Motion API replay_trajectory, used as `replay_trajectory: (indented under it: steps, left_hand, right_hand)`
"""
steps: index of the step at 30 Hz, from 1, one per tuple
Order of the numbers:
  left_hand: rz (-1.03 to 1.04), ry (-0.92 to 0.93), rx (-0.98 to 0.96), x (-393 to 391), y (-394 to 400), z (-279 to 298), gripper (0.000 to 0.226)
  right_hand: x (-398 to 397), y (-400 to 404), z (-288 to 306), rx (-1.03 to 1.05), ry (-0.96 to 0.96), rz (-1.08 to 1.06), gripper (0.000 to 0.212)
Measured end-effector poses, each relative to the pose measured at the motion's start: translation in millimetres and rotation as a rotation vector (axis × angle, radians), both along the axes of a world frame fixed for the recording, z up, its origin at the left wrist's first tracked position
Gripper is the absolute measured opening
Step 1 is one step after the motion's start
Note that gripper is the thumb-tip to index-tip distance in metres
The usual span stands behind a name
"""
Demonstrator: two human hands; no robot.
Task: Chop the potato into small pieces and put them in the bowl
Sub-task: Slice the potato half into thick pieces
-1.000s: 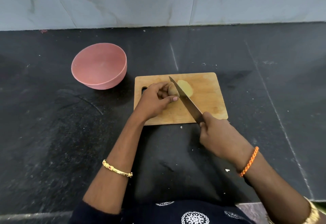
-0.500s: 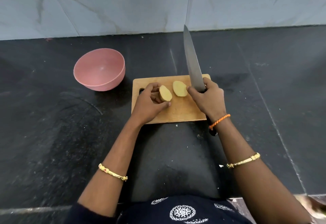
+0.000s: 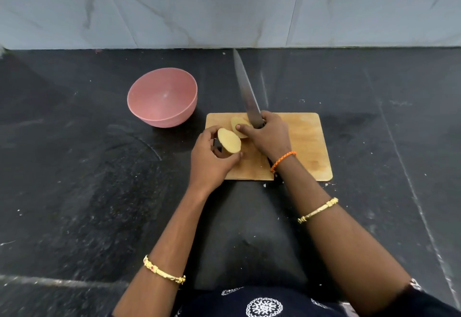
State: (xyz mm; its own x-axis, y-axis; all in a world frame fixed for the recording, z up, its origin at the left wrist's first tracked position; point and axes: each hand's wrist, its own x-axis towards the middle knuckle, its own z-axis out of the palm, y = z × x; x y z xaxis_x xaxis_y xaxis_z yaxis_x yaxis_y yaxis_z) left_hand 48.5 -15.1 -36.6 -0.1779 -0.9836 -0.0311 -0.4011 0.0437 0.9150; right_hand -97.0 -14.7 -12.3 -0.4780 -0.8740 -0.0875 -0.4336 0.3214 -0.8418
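Observation:
The potato lies cut in two on the wooden cutting board (image 3: pixel 306 142). My left hand (image 3: pixel 212 159) holds one potato half (image 3: pixel 229 140) with its pale cut face turned up. The other potato half (image 3: pixel 238 125) rests on the board, and a finger of my right hand (image 3: pixel 267 134) touches it. That same hand grips the knife (image 3: pixel 245 89), whose blade points up and away toward the wall. The pink bowl (image 3: pixel 162 97) sits empty on the counter to the left of the board.
The black stone counter (image 3: pixel 74 179) stretches around the board, speckled with small white crumbs. A grey marble wall (image 3: pixel 224 4) closes off the back. The counter's front edge runs just before my body.
The knife went from slicing through the potato to pointing up, and the potato now lies in two halves. My left hand has lifted its half slightly; my right finger now touches the other half.

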Motion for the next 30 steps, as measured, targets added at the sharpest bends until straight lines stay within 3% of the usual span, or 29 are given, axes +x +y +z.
replay_trajectory:
  steps: [6, 11, 18, 22, 25, 27, 30]
  left_hand:
    - [-0.05, -0.076, -0.011, 0, 11, 4, 0.073]
    - [-0.129, -0.097, -0.03, -10, 22, 15, 0.069]
    - [-0.351, -0.346, -0.056, -47, 33, 33, 0.075]
    - [-0.463, -0.502, -0.022, -72, 21, 40, 0.067]
    - [-0.48, -0.489, -0.004, -74, 19, 41, 0.069]
    - [-0.402, -0.369, -0.028, -70, 24, 39, 0.058]
    - [-0.219, -0.288, -0.178, -63, 32, 34, 0.021]
  right_hand:
    - [-4, -6, 5, 0.069, 0.016, 0.11, 0.039]
    - [-23, 25, 6, 0.011, -0.055, -0.065, 0.051]
    - [-47, 76, 1, -0.03, -0.338, -0.269, 0.048]
    - [-54, 89, -1, -0.006, -0.356, -0.32, 0.044]
    - [-58, 101, -7, 0.03, -0.358, -0.312, 0.038]
    - [-58, 109, -9, 0.05, -0.339, -0.281, 0.034]
    - [-55, 117, -8, 0.046, -0.259, -0.233, 0.037]
